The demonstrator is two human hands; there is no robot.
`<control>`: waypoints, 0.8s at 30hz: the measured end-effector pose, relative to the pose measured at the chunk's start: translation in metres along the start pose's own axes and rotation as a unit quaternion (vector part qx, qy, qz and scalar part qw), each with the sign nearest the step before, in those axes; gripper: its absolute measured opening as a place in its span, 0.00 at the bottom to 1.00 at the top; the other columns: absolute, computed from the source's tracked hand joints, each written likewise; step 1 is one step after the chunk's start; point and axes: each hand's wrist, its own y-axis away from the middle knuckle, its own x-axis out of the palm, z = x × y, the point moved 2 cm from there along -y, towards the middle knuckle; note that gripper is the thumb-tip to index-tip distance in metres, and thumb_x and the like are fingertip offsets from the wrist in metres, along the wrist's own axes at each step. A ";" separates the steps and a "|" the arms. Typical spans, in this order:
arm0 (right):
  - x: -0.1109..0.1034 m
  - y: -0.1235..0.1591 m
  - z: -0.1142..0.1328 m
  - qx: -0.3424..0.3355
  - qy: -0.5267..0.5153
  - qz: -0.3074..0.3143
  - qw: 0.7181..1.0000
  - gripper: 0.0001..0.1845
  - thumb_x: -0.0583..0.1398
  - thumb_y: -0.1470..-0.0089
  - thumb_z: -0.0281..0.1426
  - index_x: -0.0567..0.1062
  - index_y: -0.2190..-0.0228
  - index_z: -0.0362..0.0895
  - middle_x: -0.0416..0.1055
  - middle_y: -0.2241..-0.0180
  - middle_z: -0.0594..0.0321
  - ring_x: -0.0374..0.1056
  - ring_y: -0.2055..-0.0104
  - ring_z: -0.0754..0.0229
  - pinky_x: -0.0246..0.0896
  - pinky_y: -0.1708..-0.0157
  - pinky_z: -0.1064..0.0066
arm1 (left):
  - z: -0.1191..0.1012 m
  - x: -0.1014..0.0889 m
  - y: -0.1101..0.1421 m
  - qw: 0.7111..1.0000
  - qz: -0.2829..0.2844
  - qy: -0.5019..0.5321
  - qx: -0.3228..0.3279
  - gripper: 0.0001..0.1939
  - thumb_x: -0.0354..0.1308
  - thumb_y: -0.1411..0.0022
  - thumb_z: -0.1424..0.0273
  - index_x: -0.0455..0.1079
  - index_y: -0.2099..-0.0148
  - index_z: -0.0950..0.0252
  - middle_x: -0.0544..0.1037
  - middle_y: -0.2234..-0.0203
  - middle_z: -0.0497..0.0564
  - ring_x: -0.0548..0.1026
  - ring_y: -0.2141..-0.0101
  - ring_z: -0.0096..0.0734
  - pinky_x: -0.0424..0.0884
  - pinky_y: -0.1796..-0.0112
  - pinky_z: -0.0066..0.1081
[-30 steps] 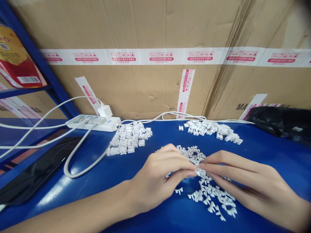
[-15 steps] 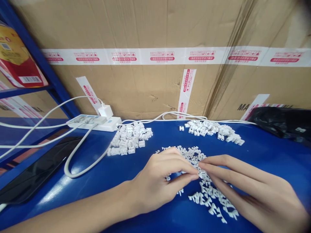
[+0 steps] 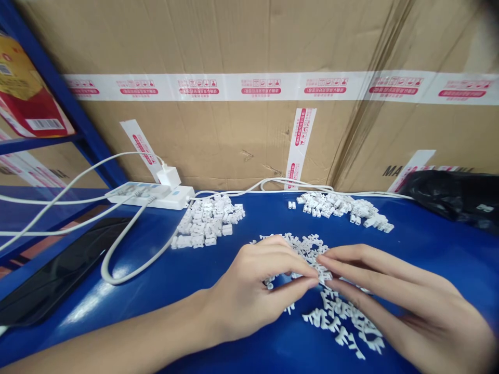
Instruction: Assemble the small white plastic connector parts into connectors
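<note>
My left hand (image 3: 268,283) is closed in a pinch above the blue tabletop, thumb against index finger. Opposite it, my right hand (image 3: 393,296) has its fingertips drawn together. Between the two sets of fingertips sits a small white plastic connector (image 3: 325,275), partly covered by the fingers. Under and around the hands lies a scattered pile of small white clip-shaped pieces (image 3: 343,309), some of it hidden by my hands. Behind the left hand is a pile of white connectors (image 3: 208,221). Farther back on the right are white two-hole connector blocks (image 3: 343,206).
A white power strip (image 3: 150,195) with a charger (image 3: 169,176) and looping cables stands at the back left. A black glossy phone-like slab (image 3: 64,275) lies at the left edge. A black plastic bag (image 3: 456,197) is at right. Cardboard boxes (image 3: 210,140) line the back.
My right thumb has come up toward the fingertips, and more of the white connector shows between my hands. The left hand has hardly moved. The view has shifted slightly.
</note>
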 end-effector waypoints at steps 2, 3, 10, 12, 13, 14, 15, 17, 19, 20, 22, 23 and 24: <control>-0.002 -0.004 -0.002 0.008 -0.013 -0.015 1.000 0.13 0.62 0.32 0.27 0.75 0.48 0.52 0.75 0.48 0.69 0.75 0.51 0.71 0.64 0.43 0.88 | 0.000 -0.001 0.000 1.000 -0.010 0.016 -0.015 0.03 0.67 0.35 0.80 0.82 0.59 0.73 0.87 0.67 0.57 0.80 0.67 0.32 0.77 0.60 0.34; -0.003 -0.005 -0.002 0.007 -0.013 -0.018 1.000 0.12 0.62 0.32 0.27 0.76 0.49 0.52 0.75 0.49 0.69 0.75 0.51 0.71 0.64 0.43 0.88 | 0.000 -0.001 0.000 0.999 -0.014 0.023 -0.027 0.03 0.67 0.35 0.80 0.83 0.59 0.72 0.87 0.68 0.57 0.80 0.67 0.32 0.77 0.61 0.34; -0.005 0.003 -0.001 -0.018 0.017 0.005 1.000 0.18 0.58 0.31 0.24 0.73 0.43 0.49 0.72 0.44 0.66 0.73 0.46 0.70 0.56 0.35 0.85 | 0.003 -0.003 0.000 0.996 -0.020 0.046 -0.071 0.05 0.67 0.33 0.78 0.84 0.58 0.66 0.86 0.69 0.54 0.79 0.67 0.33 0.77 0.62 0.34; -0.004 0.006 -0.001 -0.020 0.025 0.021 0.999 0.19 0.57 0.31 0.24 0.72 0.41 0.48 0.70 0.42 0.65 0.72 0.45 0.70 0.54 0.34 0.85 | 0.003 -0.003 0.000 0.996 -0.016 0.046 -0.069 0.06 0.66 0.33 0.78 0.84 0.58 0.65 0.87 0.68 0.53 0.79 0.67 0.33 0.77 0.61 0.34; -0.003 0.007 -0.001 -0.020 0.027 0.029 0.999 0.19 0.57 0.30 0.24 0.71 0.41 0.48 0.70 0.42 0.65 0.72 0.45 0.70 0.52 0.33 0.85 | 0.003 -0.003 0.000 0.997 -0.014 0.046 -0.068 0.06 0.66 0.33 0.78 0.84 0.58 0.65 0.87 0.68 0.53 0.79 0.66 0.33 0.77 0.61 0.34; -0.003 0.008 -0.001 -0.021 0.027 0.034 0.999 0.19 0.57 0.30 0.24 0.71 0.41 0.48 0.69 0.42 0.66 0.72 0.44 0.71 0.51 0.33 0.85 | 0.002 -0.003 -0.001 0.997 -0.012 0.045 -0.068 0.06 0.66 0.33 0.79 0.84 0.59 0.65 0.87 0.68 0.53 0.79 0.66 0.33 0.77 0.60 0.34; -0.003 0.009 -0.001 -0.019 0.026 0.034 0.999 0.19 0.57 0.30 0.24 0.71 0.41 0.48 0.69 0.41 0.66 0.71 0.43 0.71 0.51 0.33 0.85 | 0.002 -0.003 -0.001 0.997 -0.011 0.045 -0.067 0.06 0.66 0.33 0.79 0.84 0.59 0.65 0.87 0.68 0.53 0.79 0.67 0.33 0.77 0.60 0.34; -0.003 0.009 -0.002 -0.021 0.024 0.034 0.999 0.19 0.57 0.30 0.25 0.71 0.40 0.48 0.68 0.41 0.66 0.70 0.43 0.71 0.51 0.33 0.86 | 0.002 -0.003 -0.001 0.997 -0.011 0.042 -0.063 0.05 0.66 0.33 0.79 0.84 0.59 0.67 0.87 0.69 0.53 0.79 0.67 0.32 0.77 0.61 0.34; -0.003 0.009 -0.002 -0.025 0.026 0.033 0.999 0.19 0.57 0.30 0.24 0.71 0.40 0.48 0.67 0.40 0.65 0.70 0.42 0.71 0.50 0.32 0.85 | 0.001 -0.003 -0.001 0.997 -0.009 0.040 -0.059 0.05 0.67 0.34 0.79 0.84 0.60 0.68 0.86 0.69 0.54 0.79 0.68 0.31 0.76 0.61 0.33; -0.004 0.009 -0.002 -0.030 0.028 0.034 0.999 0.19 0.57 0.30 0.24 0.71 0.40 0.47 0.68 0.40 0.65 0.70 0.42 0.71 0.51 0.32 0.85 | 0.001 -0.002 -0.001 0.997 -0.008 0.040 -0.058 0.04 0.67 0.34 0.79 0.83 0.60 0.68 0.86 0.69 0.54 0.79 0.68 0.31 0.76 0.61 0.33; -0.004 0.008 -0.002 -0.035 0.033 0.039 0.998 0.20 0.57 0.30 0.23 0.71 0.41 0.46 0.69 0.41 0.64 0.71 0.43 0.70 0.52 0.33 0.84 | 0.001 -0.002 -0.001 0.997 -0.008 0.042 -0.062 0.04 0.67 0.34 0.79 0.83 0.60 0.69 0.86 0.69 0.54 0.79 0.68 0.31 0.76 0.61 0.32; -0.004 0.008 -0.002 -0.034 0.036 0.042 0.998 0.20 0.57 0.31 0.23 0.71 0.40 0.46 0.69 0.41 0.63 0.71 0.43 0.70 0.53 0.33 0.84 | 0.001 -0.002 -0.001 0.997 -0.009 0.043 -0.067 0.04 0.67 0.34 0.79 0.83 0.60 0.68 0.86 0.69 0.54 0.79 0.67 0.32 0.76 0.62 0.32; -0.004 0.008 -0.002 -0.033 0.037 0.046 0.998 0.20 0.57 0.30 0.24 0.71 0.40 0.47 0.69 0.41 0.63 0.72 0.44 0.69 0.55 0.34 0.83 | 0.001 -0.002 -0.001 0.996 -0.009 0.044 -0.074 0.04 0.67 0.34 0.78 0.83 0.60 0.68 0.86 0.69 0.54 0.79 0.67 0.32 0.76 0.62 0.32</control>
